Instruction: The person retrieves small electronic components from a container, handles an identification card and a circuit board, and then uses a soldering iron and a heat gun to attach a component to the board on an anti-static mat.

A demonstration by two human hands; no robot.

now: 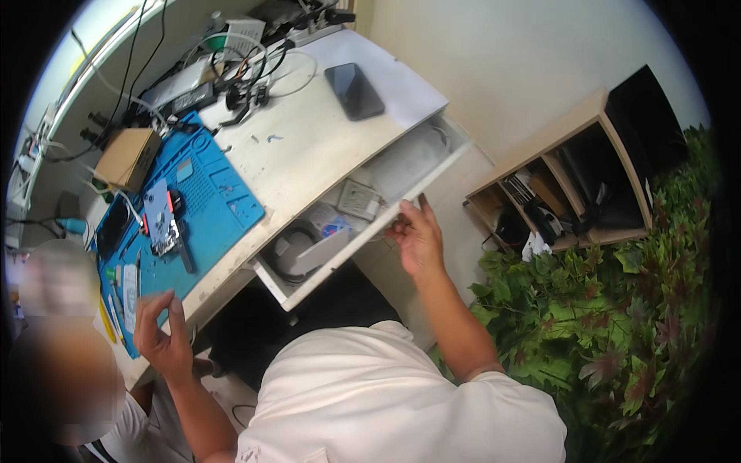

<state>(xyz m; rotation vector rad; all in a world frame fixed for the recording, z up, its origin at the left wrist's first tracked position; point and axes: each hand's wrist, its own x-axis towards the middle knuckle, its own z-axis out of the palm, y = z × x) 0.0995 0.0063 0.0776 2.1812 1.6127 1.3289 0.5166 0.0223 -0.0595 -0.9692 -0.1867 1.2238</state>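
At the far left a blurred person was seen, cut by the frame edge. The left hand (160, 333) was held above the near corner of the blue mat (202, 202), fingers spread loosely and gripping nothing; whether it touched the mat could not be told. On the mat a circuit board (160, 218) lay, with a dark tool just beside it. A cardboard box (128, 157) was set at the mat's far edge, and a tangle of cables (231, 73) was spread behind it. Farther right on the white table (309, 143) a dark phone (353, 90) lay flat, well apart from the mat.

The drawer (370, 231) was pulled out from under the table's near edge. Its long axis ran along that edge, from lower left to upper right in the picture, and its open front faced the person. Inside it a coiled cable (289, 247) and small flat packets were seen. The right hand (415, 235) was placed at the drawer's front panel, fingers curled narrowly against the rim.

At the right a wooden shelf (575, 181) stood on the floor, with leafy plants (617, 309) just beside it.
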